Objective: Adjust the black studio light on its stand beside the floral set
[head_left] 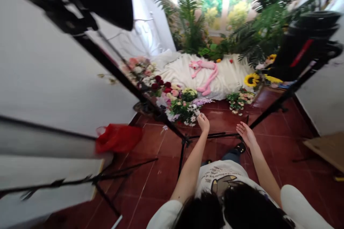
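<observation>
My left hand (203, 123) is raised in front of my body, fingers curled in together; whatever they may hold is too small to make out. In the picture it borders on the white flowers (194, 112) of a floral bunch, but I cannot tell if it touches them. To the right, my right hand (246, 134) is held up, palm turned inward, fingers stretched and slightly bent, with nothing in it. Beyond both hands, a pink plush toy (208, 66) lies on a cream draped cloth (177, 69).
Light stands flank me: a black stand pole (115, 69) on the left, another stand pole (279, 103) on the right. Their legs cross the red tiled floor (145, 171). A red bag (118, 137), palm fronds (186, 14), a sunflower (252, 79) and cardboard (326, 148) are around.
</observation>
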Demonstrator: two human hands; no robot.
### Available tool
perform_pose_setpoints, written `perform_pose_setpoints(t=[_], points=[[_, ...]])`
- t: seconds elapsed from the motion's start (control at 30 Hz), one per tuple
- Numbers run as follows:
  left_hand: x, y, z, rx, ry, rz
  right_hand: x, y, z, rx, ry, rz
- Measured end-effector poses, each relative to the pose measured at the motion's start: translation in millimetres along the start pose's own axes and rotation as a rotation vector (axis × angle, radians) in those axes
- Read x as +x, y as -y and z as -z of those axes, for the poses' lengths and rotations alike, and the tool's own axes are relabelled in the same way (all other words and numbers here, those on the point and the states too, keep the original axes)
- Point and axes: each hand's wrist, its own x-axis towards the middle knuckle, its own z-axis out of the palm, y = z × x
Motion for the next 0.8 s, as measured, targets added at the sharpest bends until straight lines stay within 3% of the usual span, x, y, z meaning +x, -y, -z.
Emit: perform_pose_setpoints(t=[0.13,0.27,0.4,0.5,0.6,0.8], points=[[-20,-59,-70.7,-0.117,0.239,-0.131,-16,22,21,0.073,-0.068,0.089],[-55,-116,-131.2,-0.283,0.559,-0.247,-28,50,43,0.147,-0.156,0.137],[-93,-163,-178.7,-0.399,0.855,-0.393,-33,85,61,0.246,-0.196,0.179],[-118,-189,-204.4,-0.490,1.050,-0.524,-32,112,67,0.334,-0.197,0.190],[-136,-207,-221.6,-0.509,1.117,-0.591,-26,138,65,0.379,-0.184,0.144],[-146,-221,-239.7,-0.394,1.070,-0.595,-2,173,59,0.402,-0.163,0.054]])
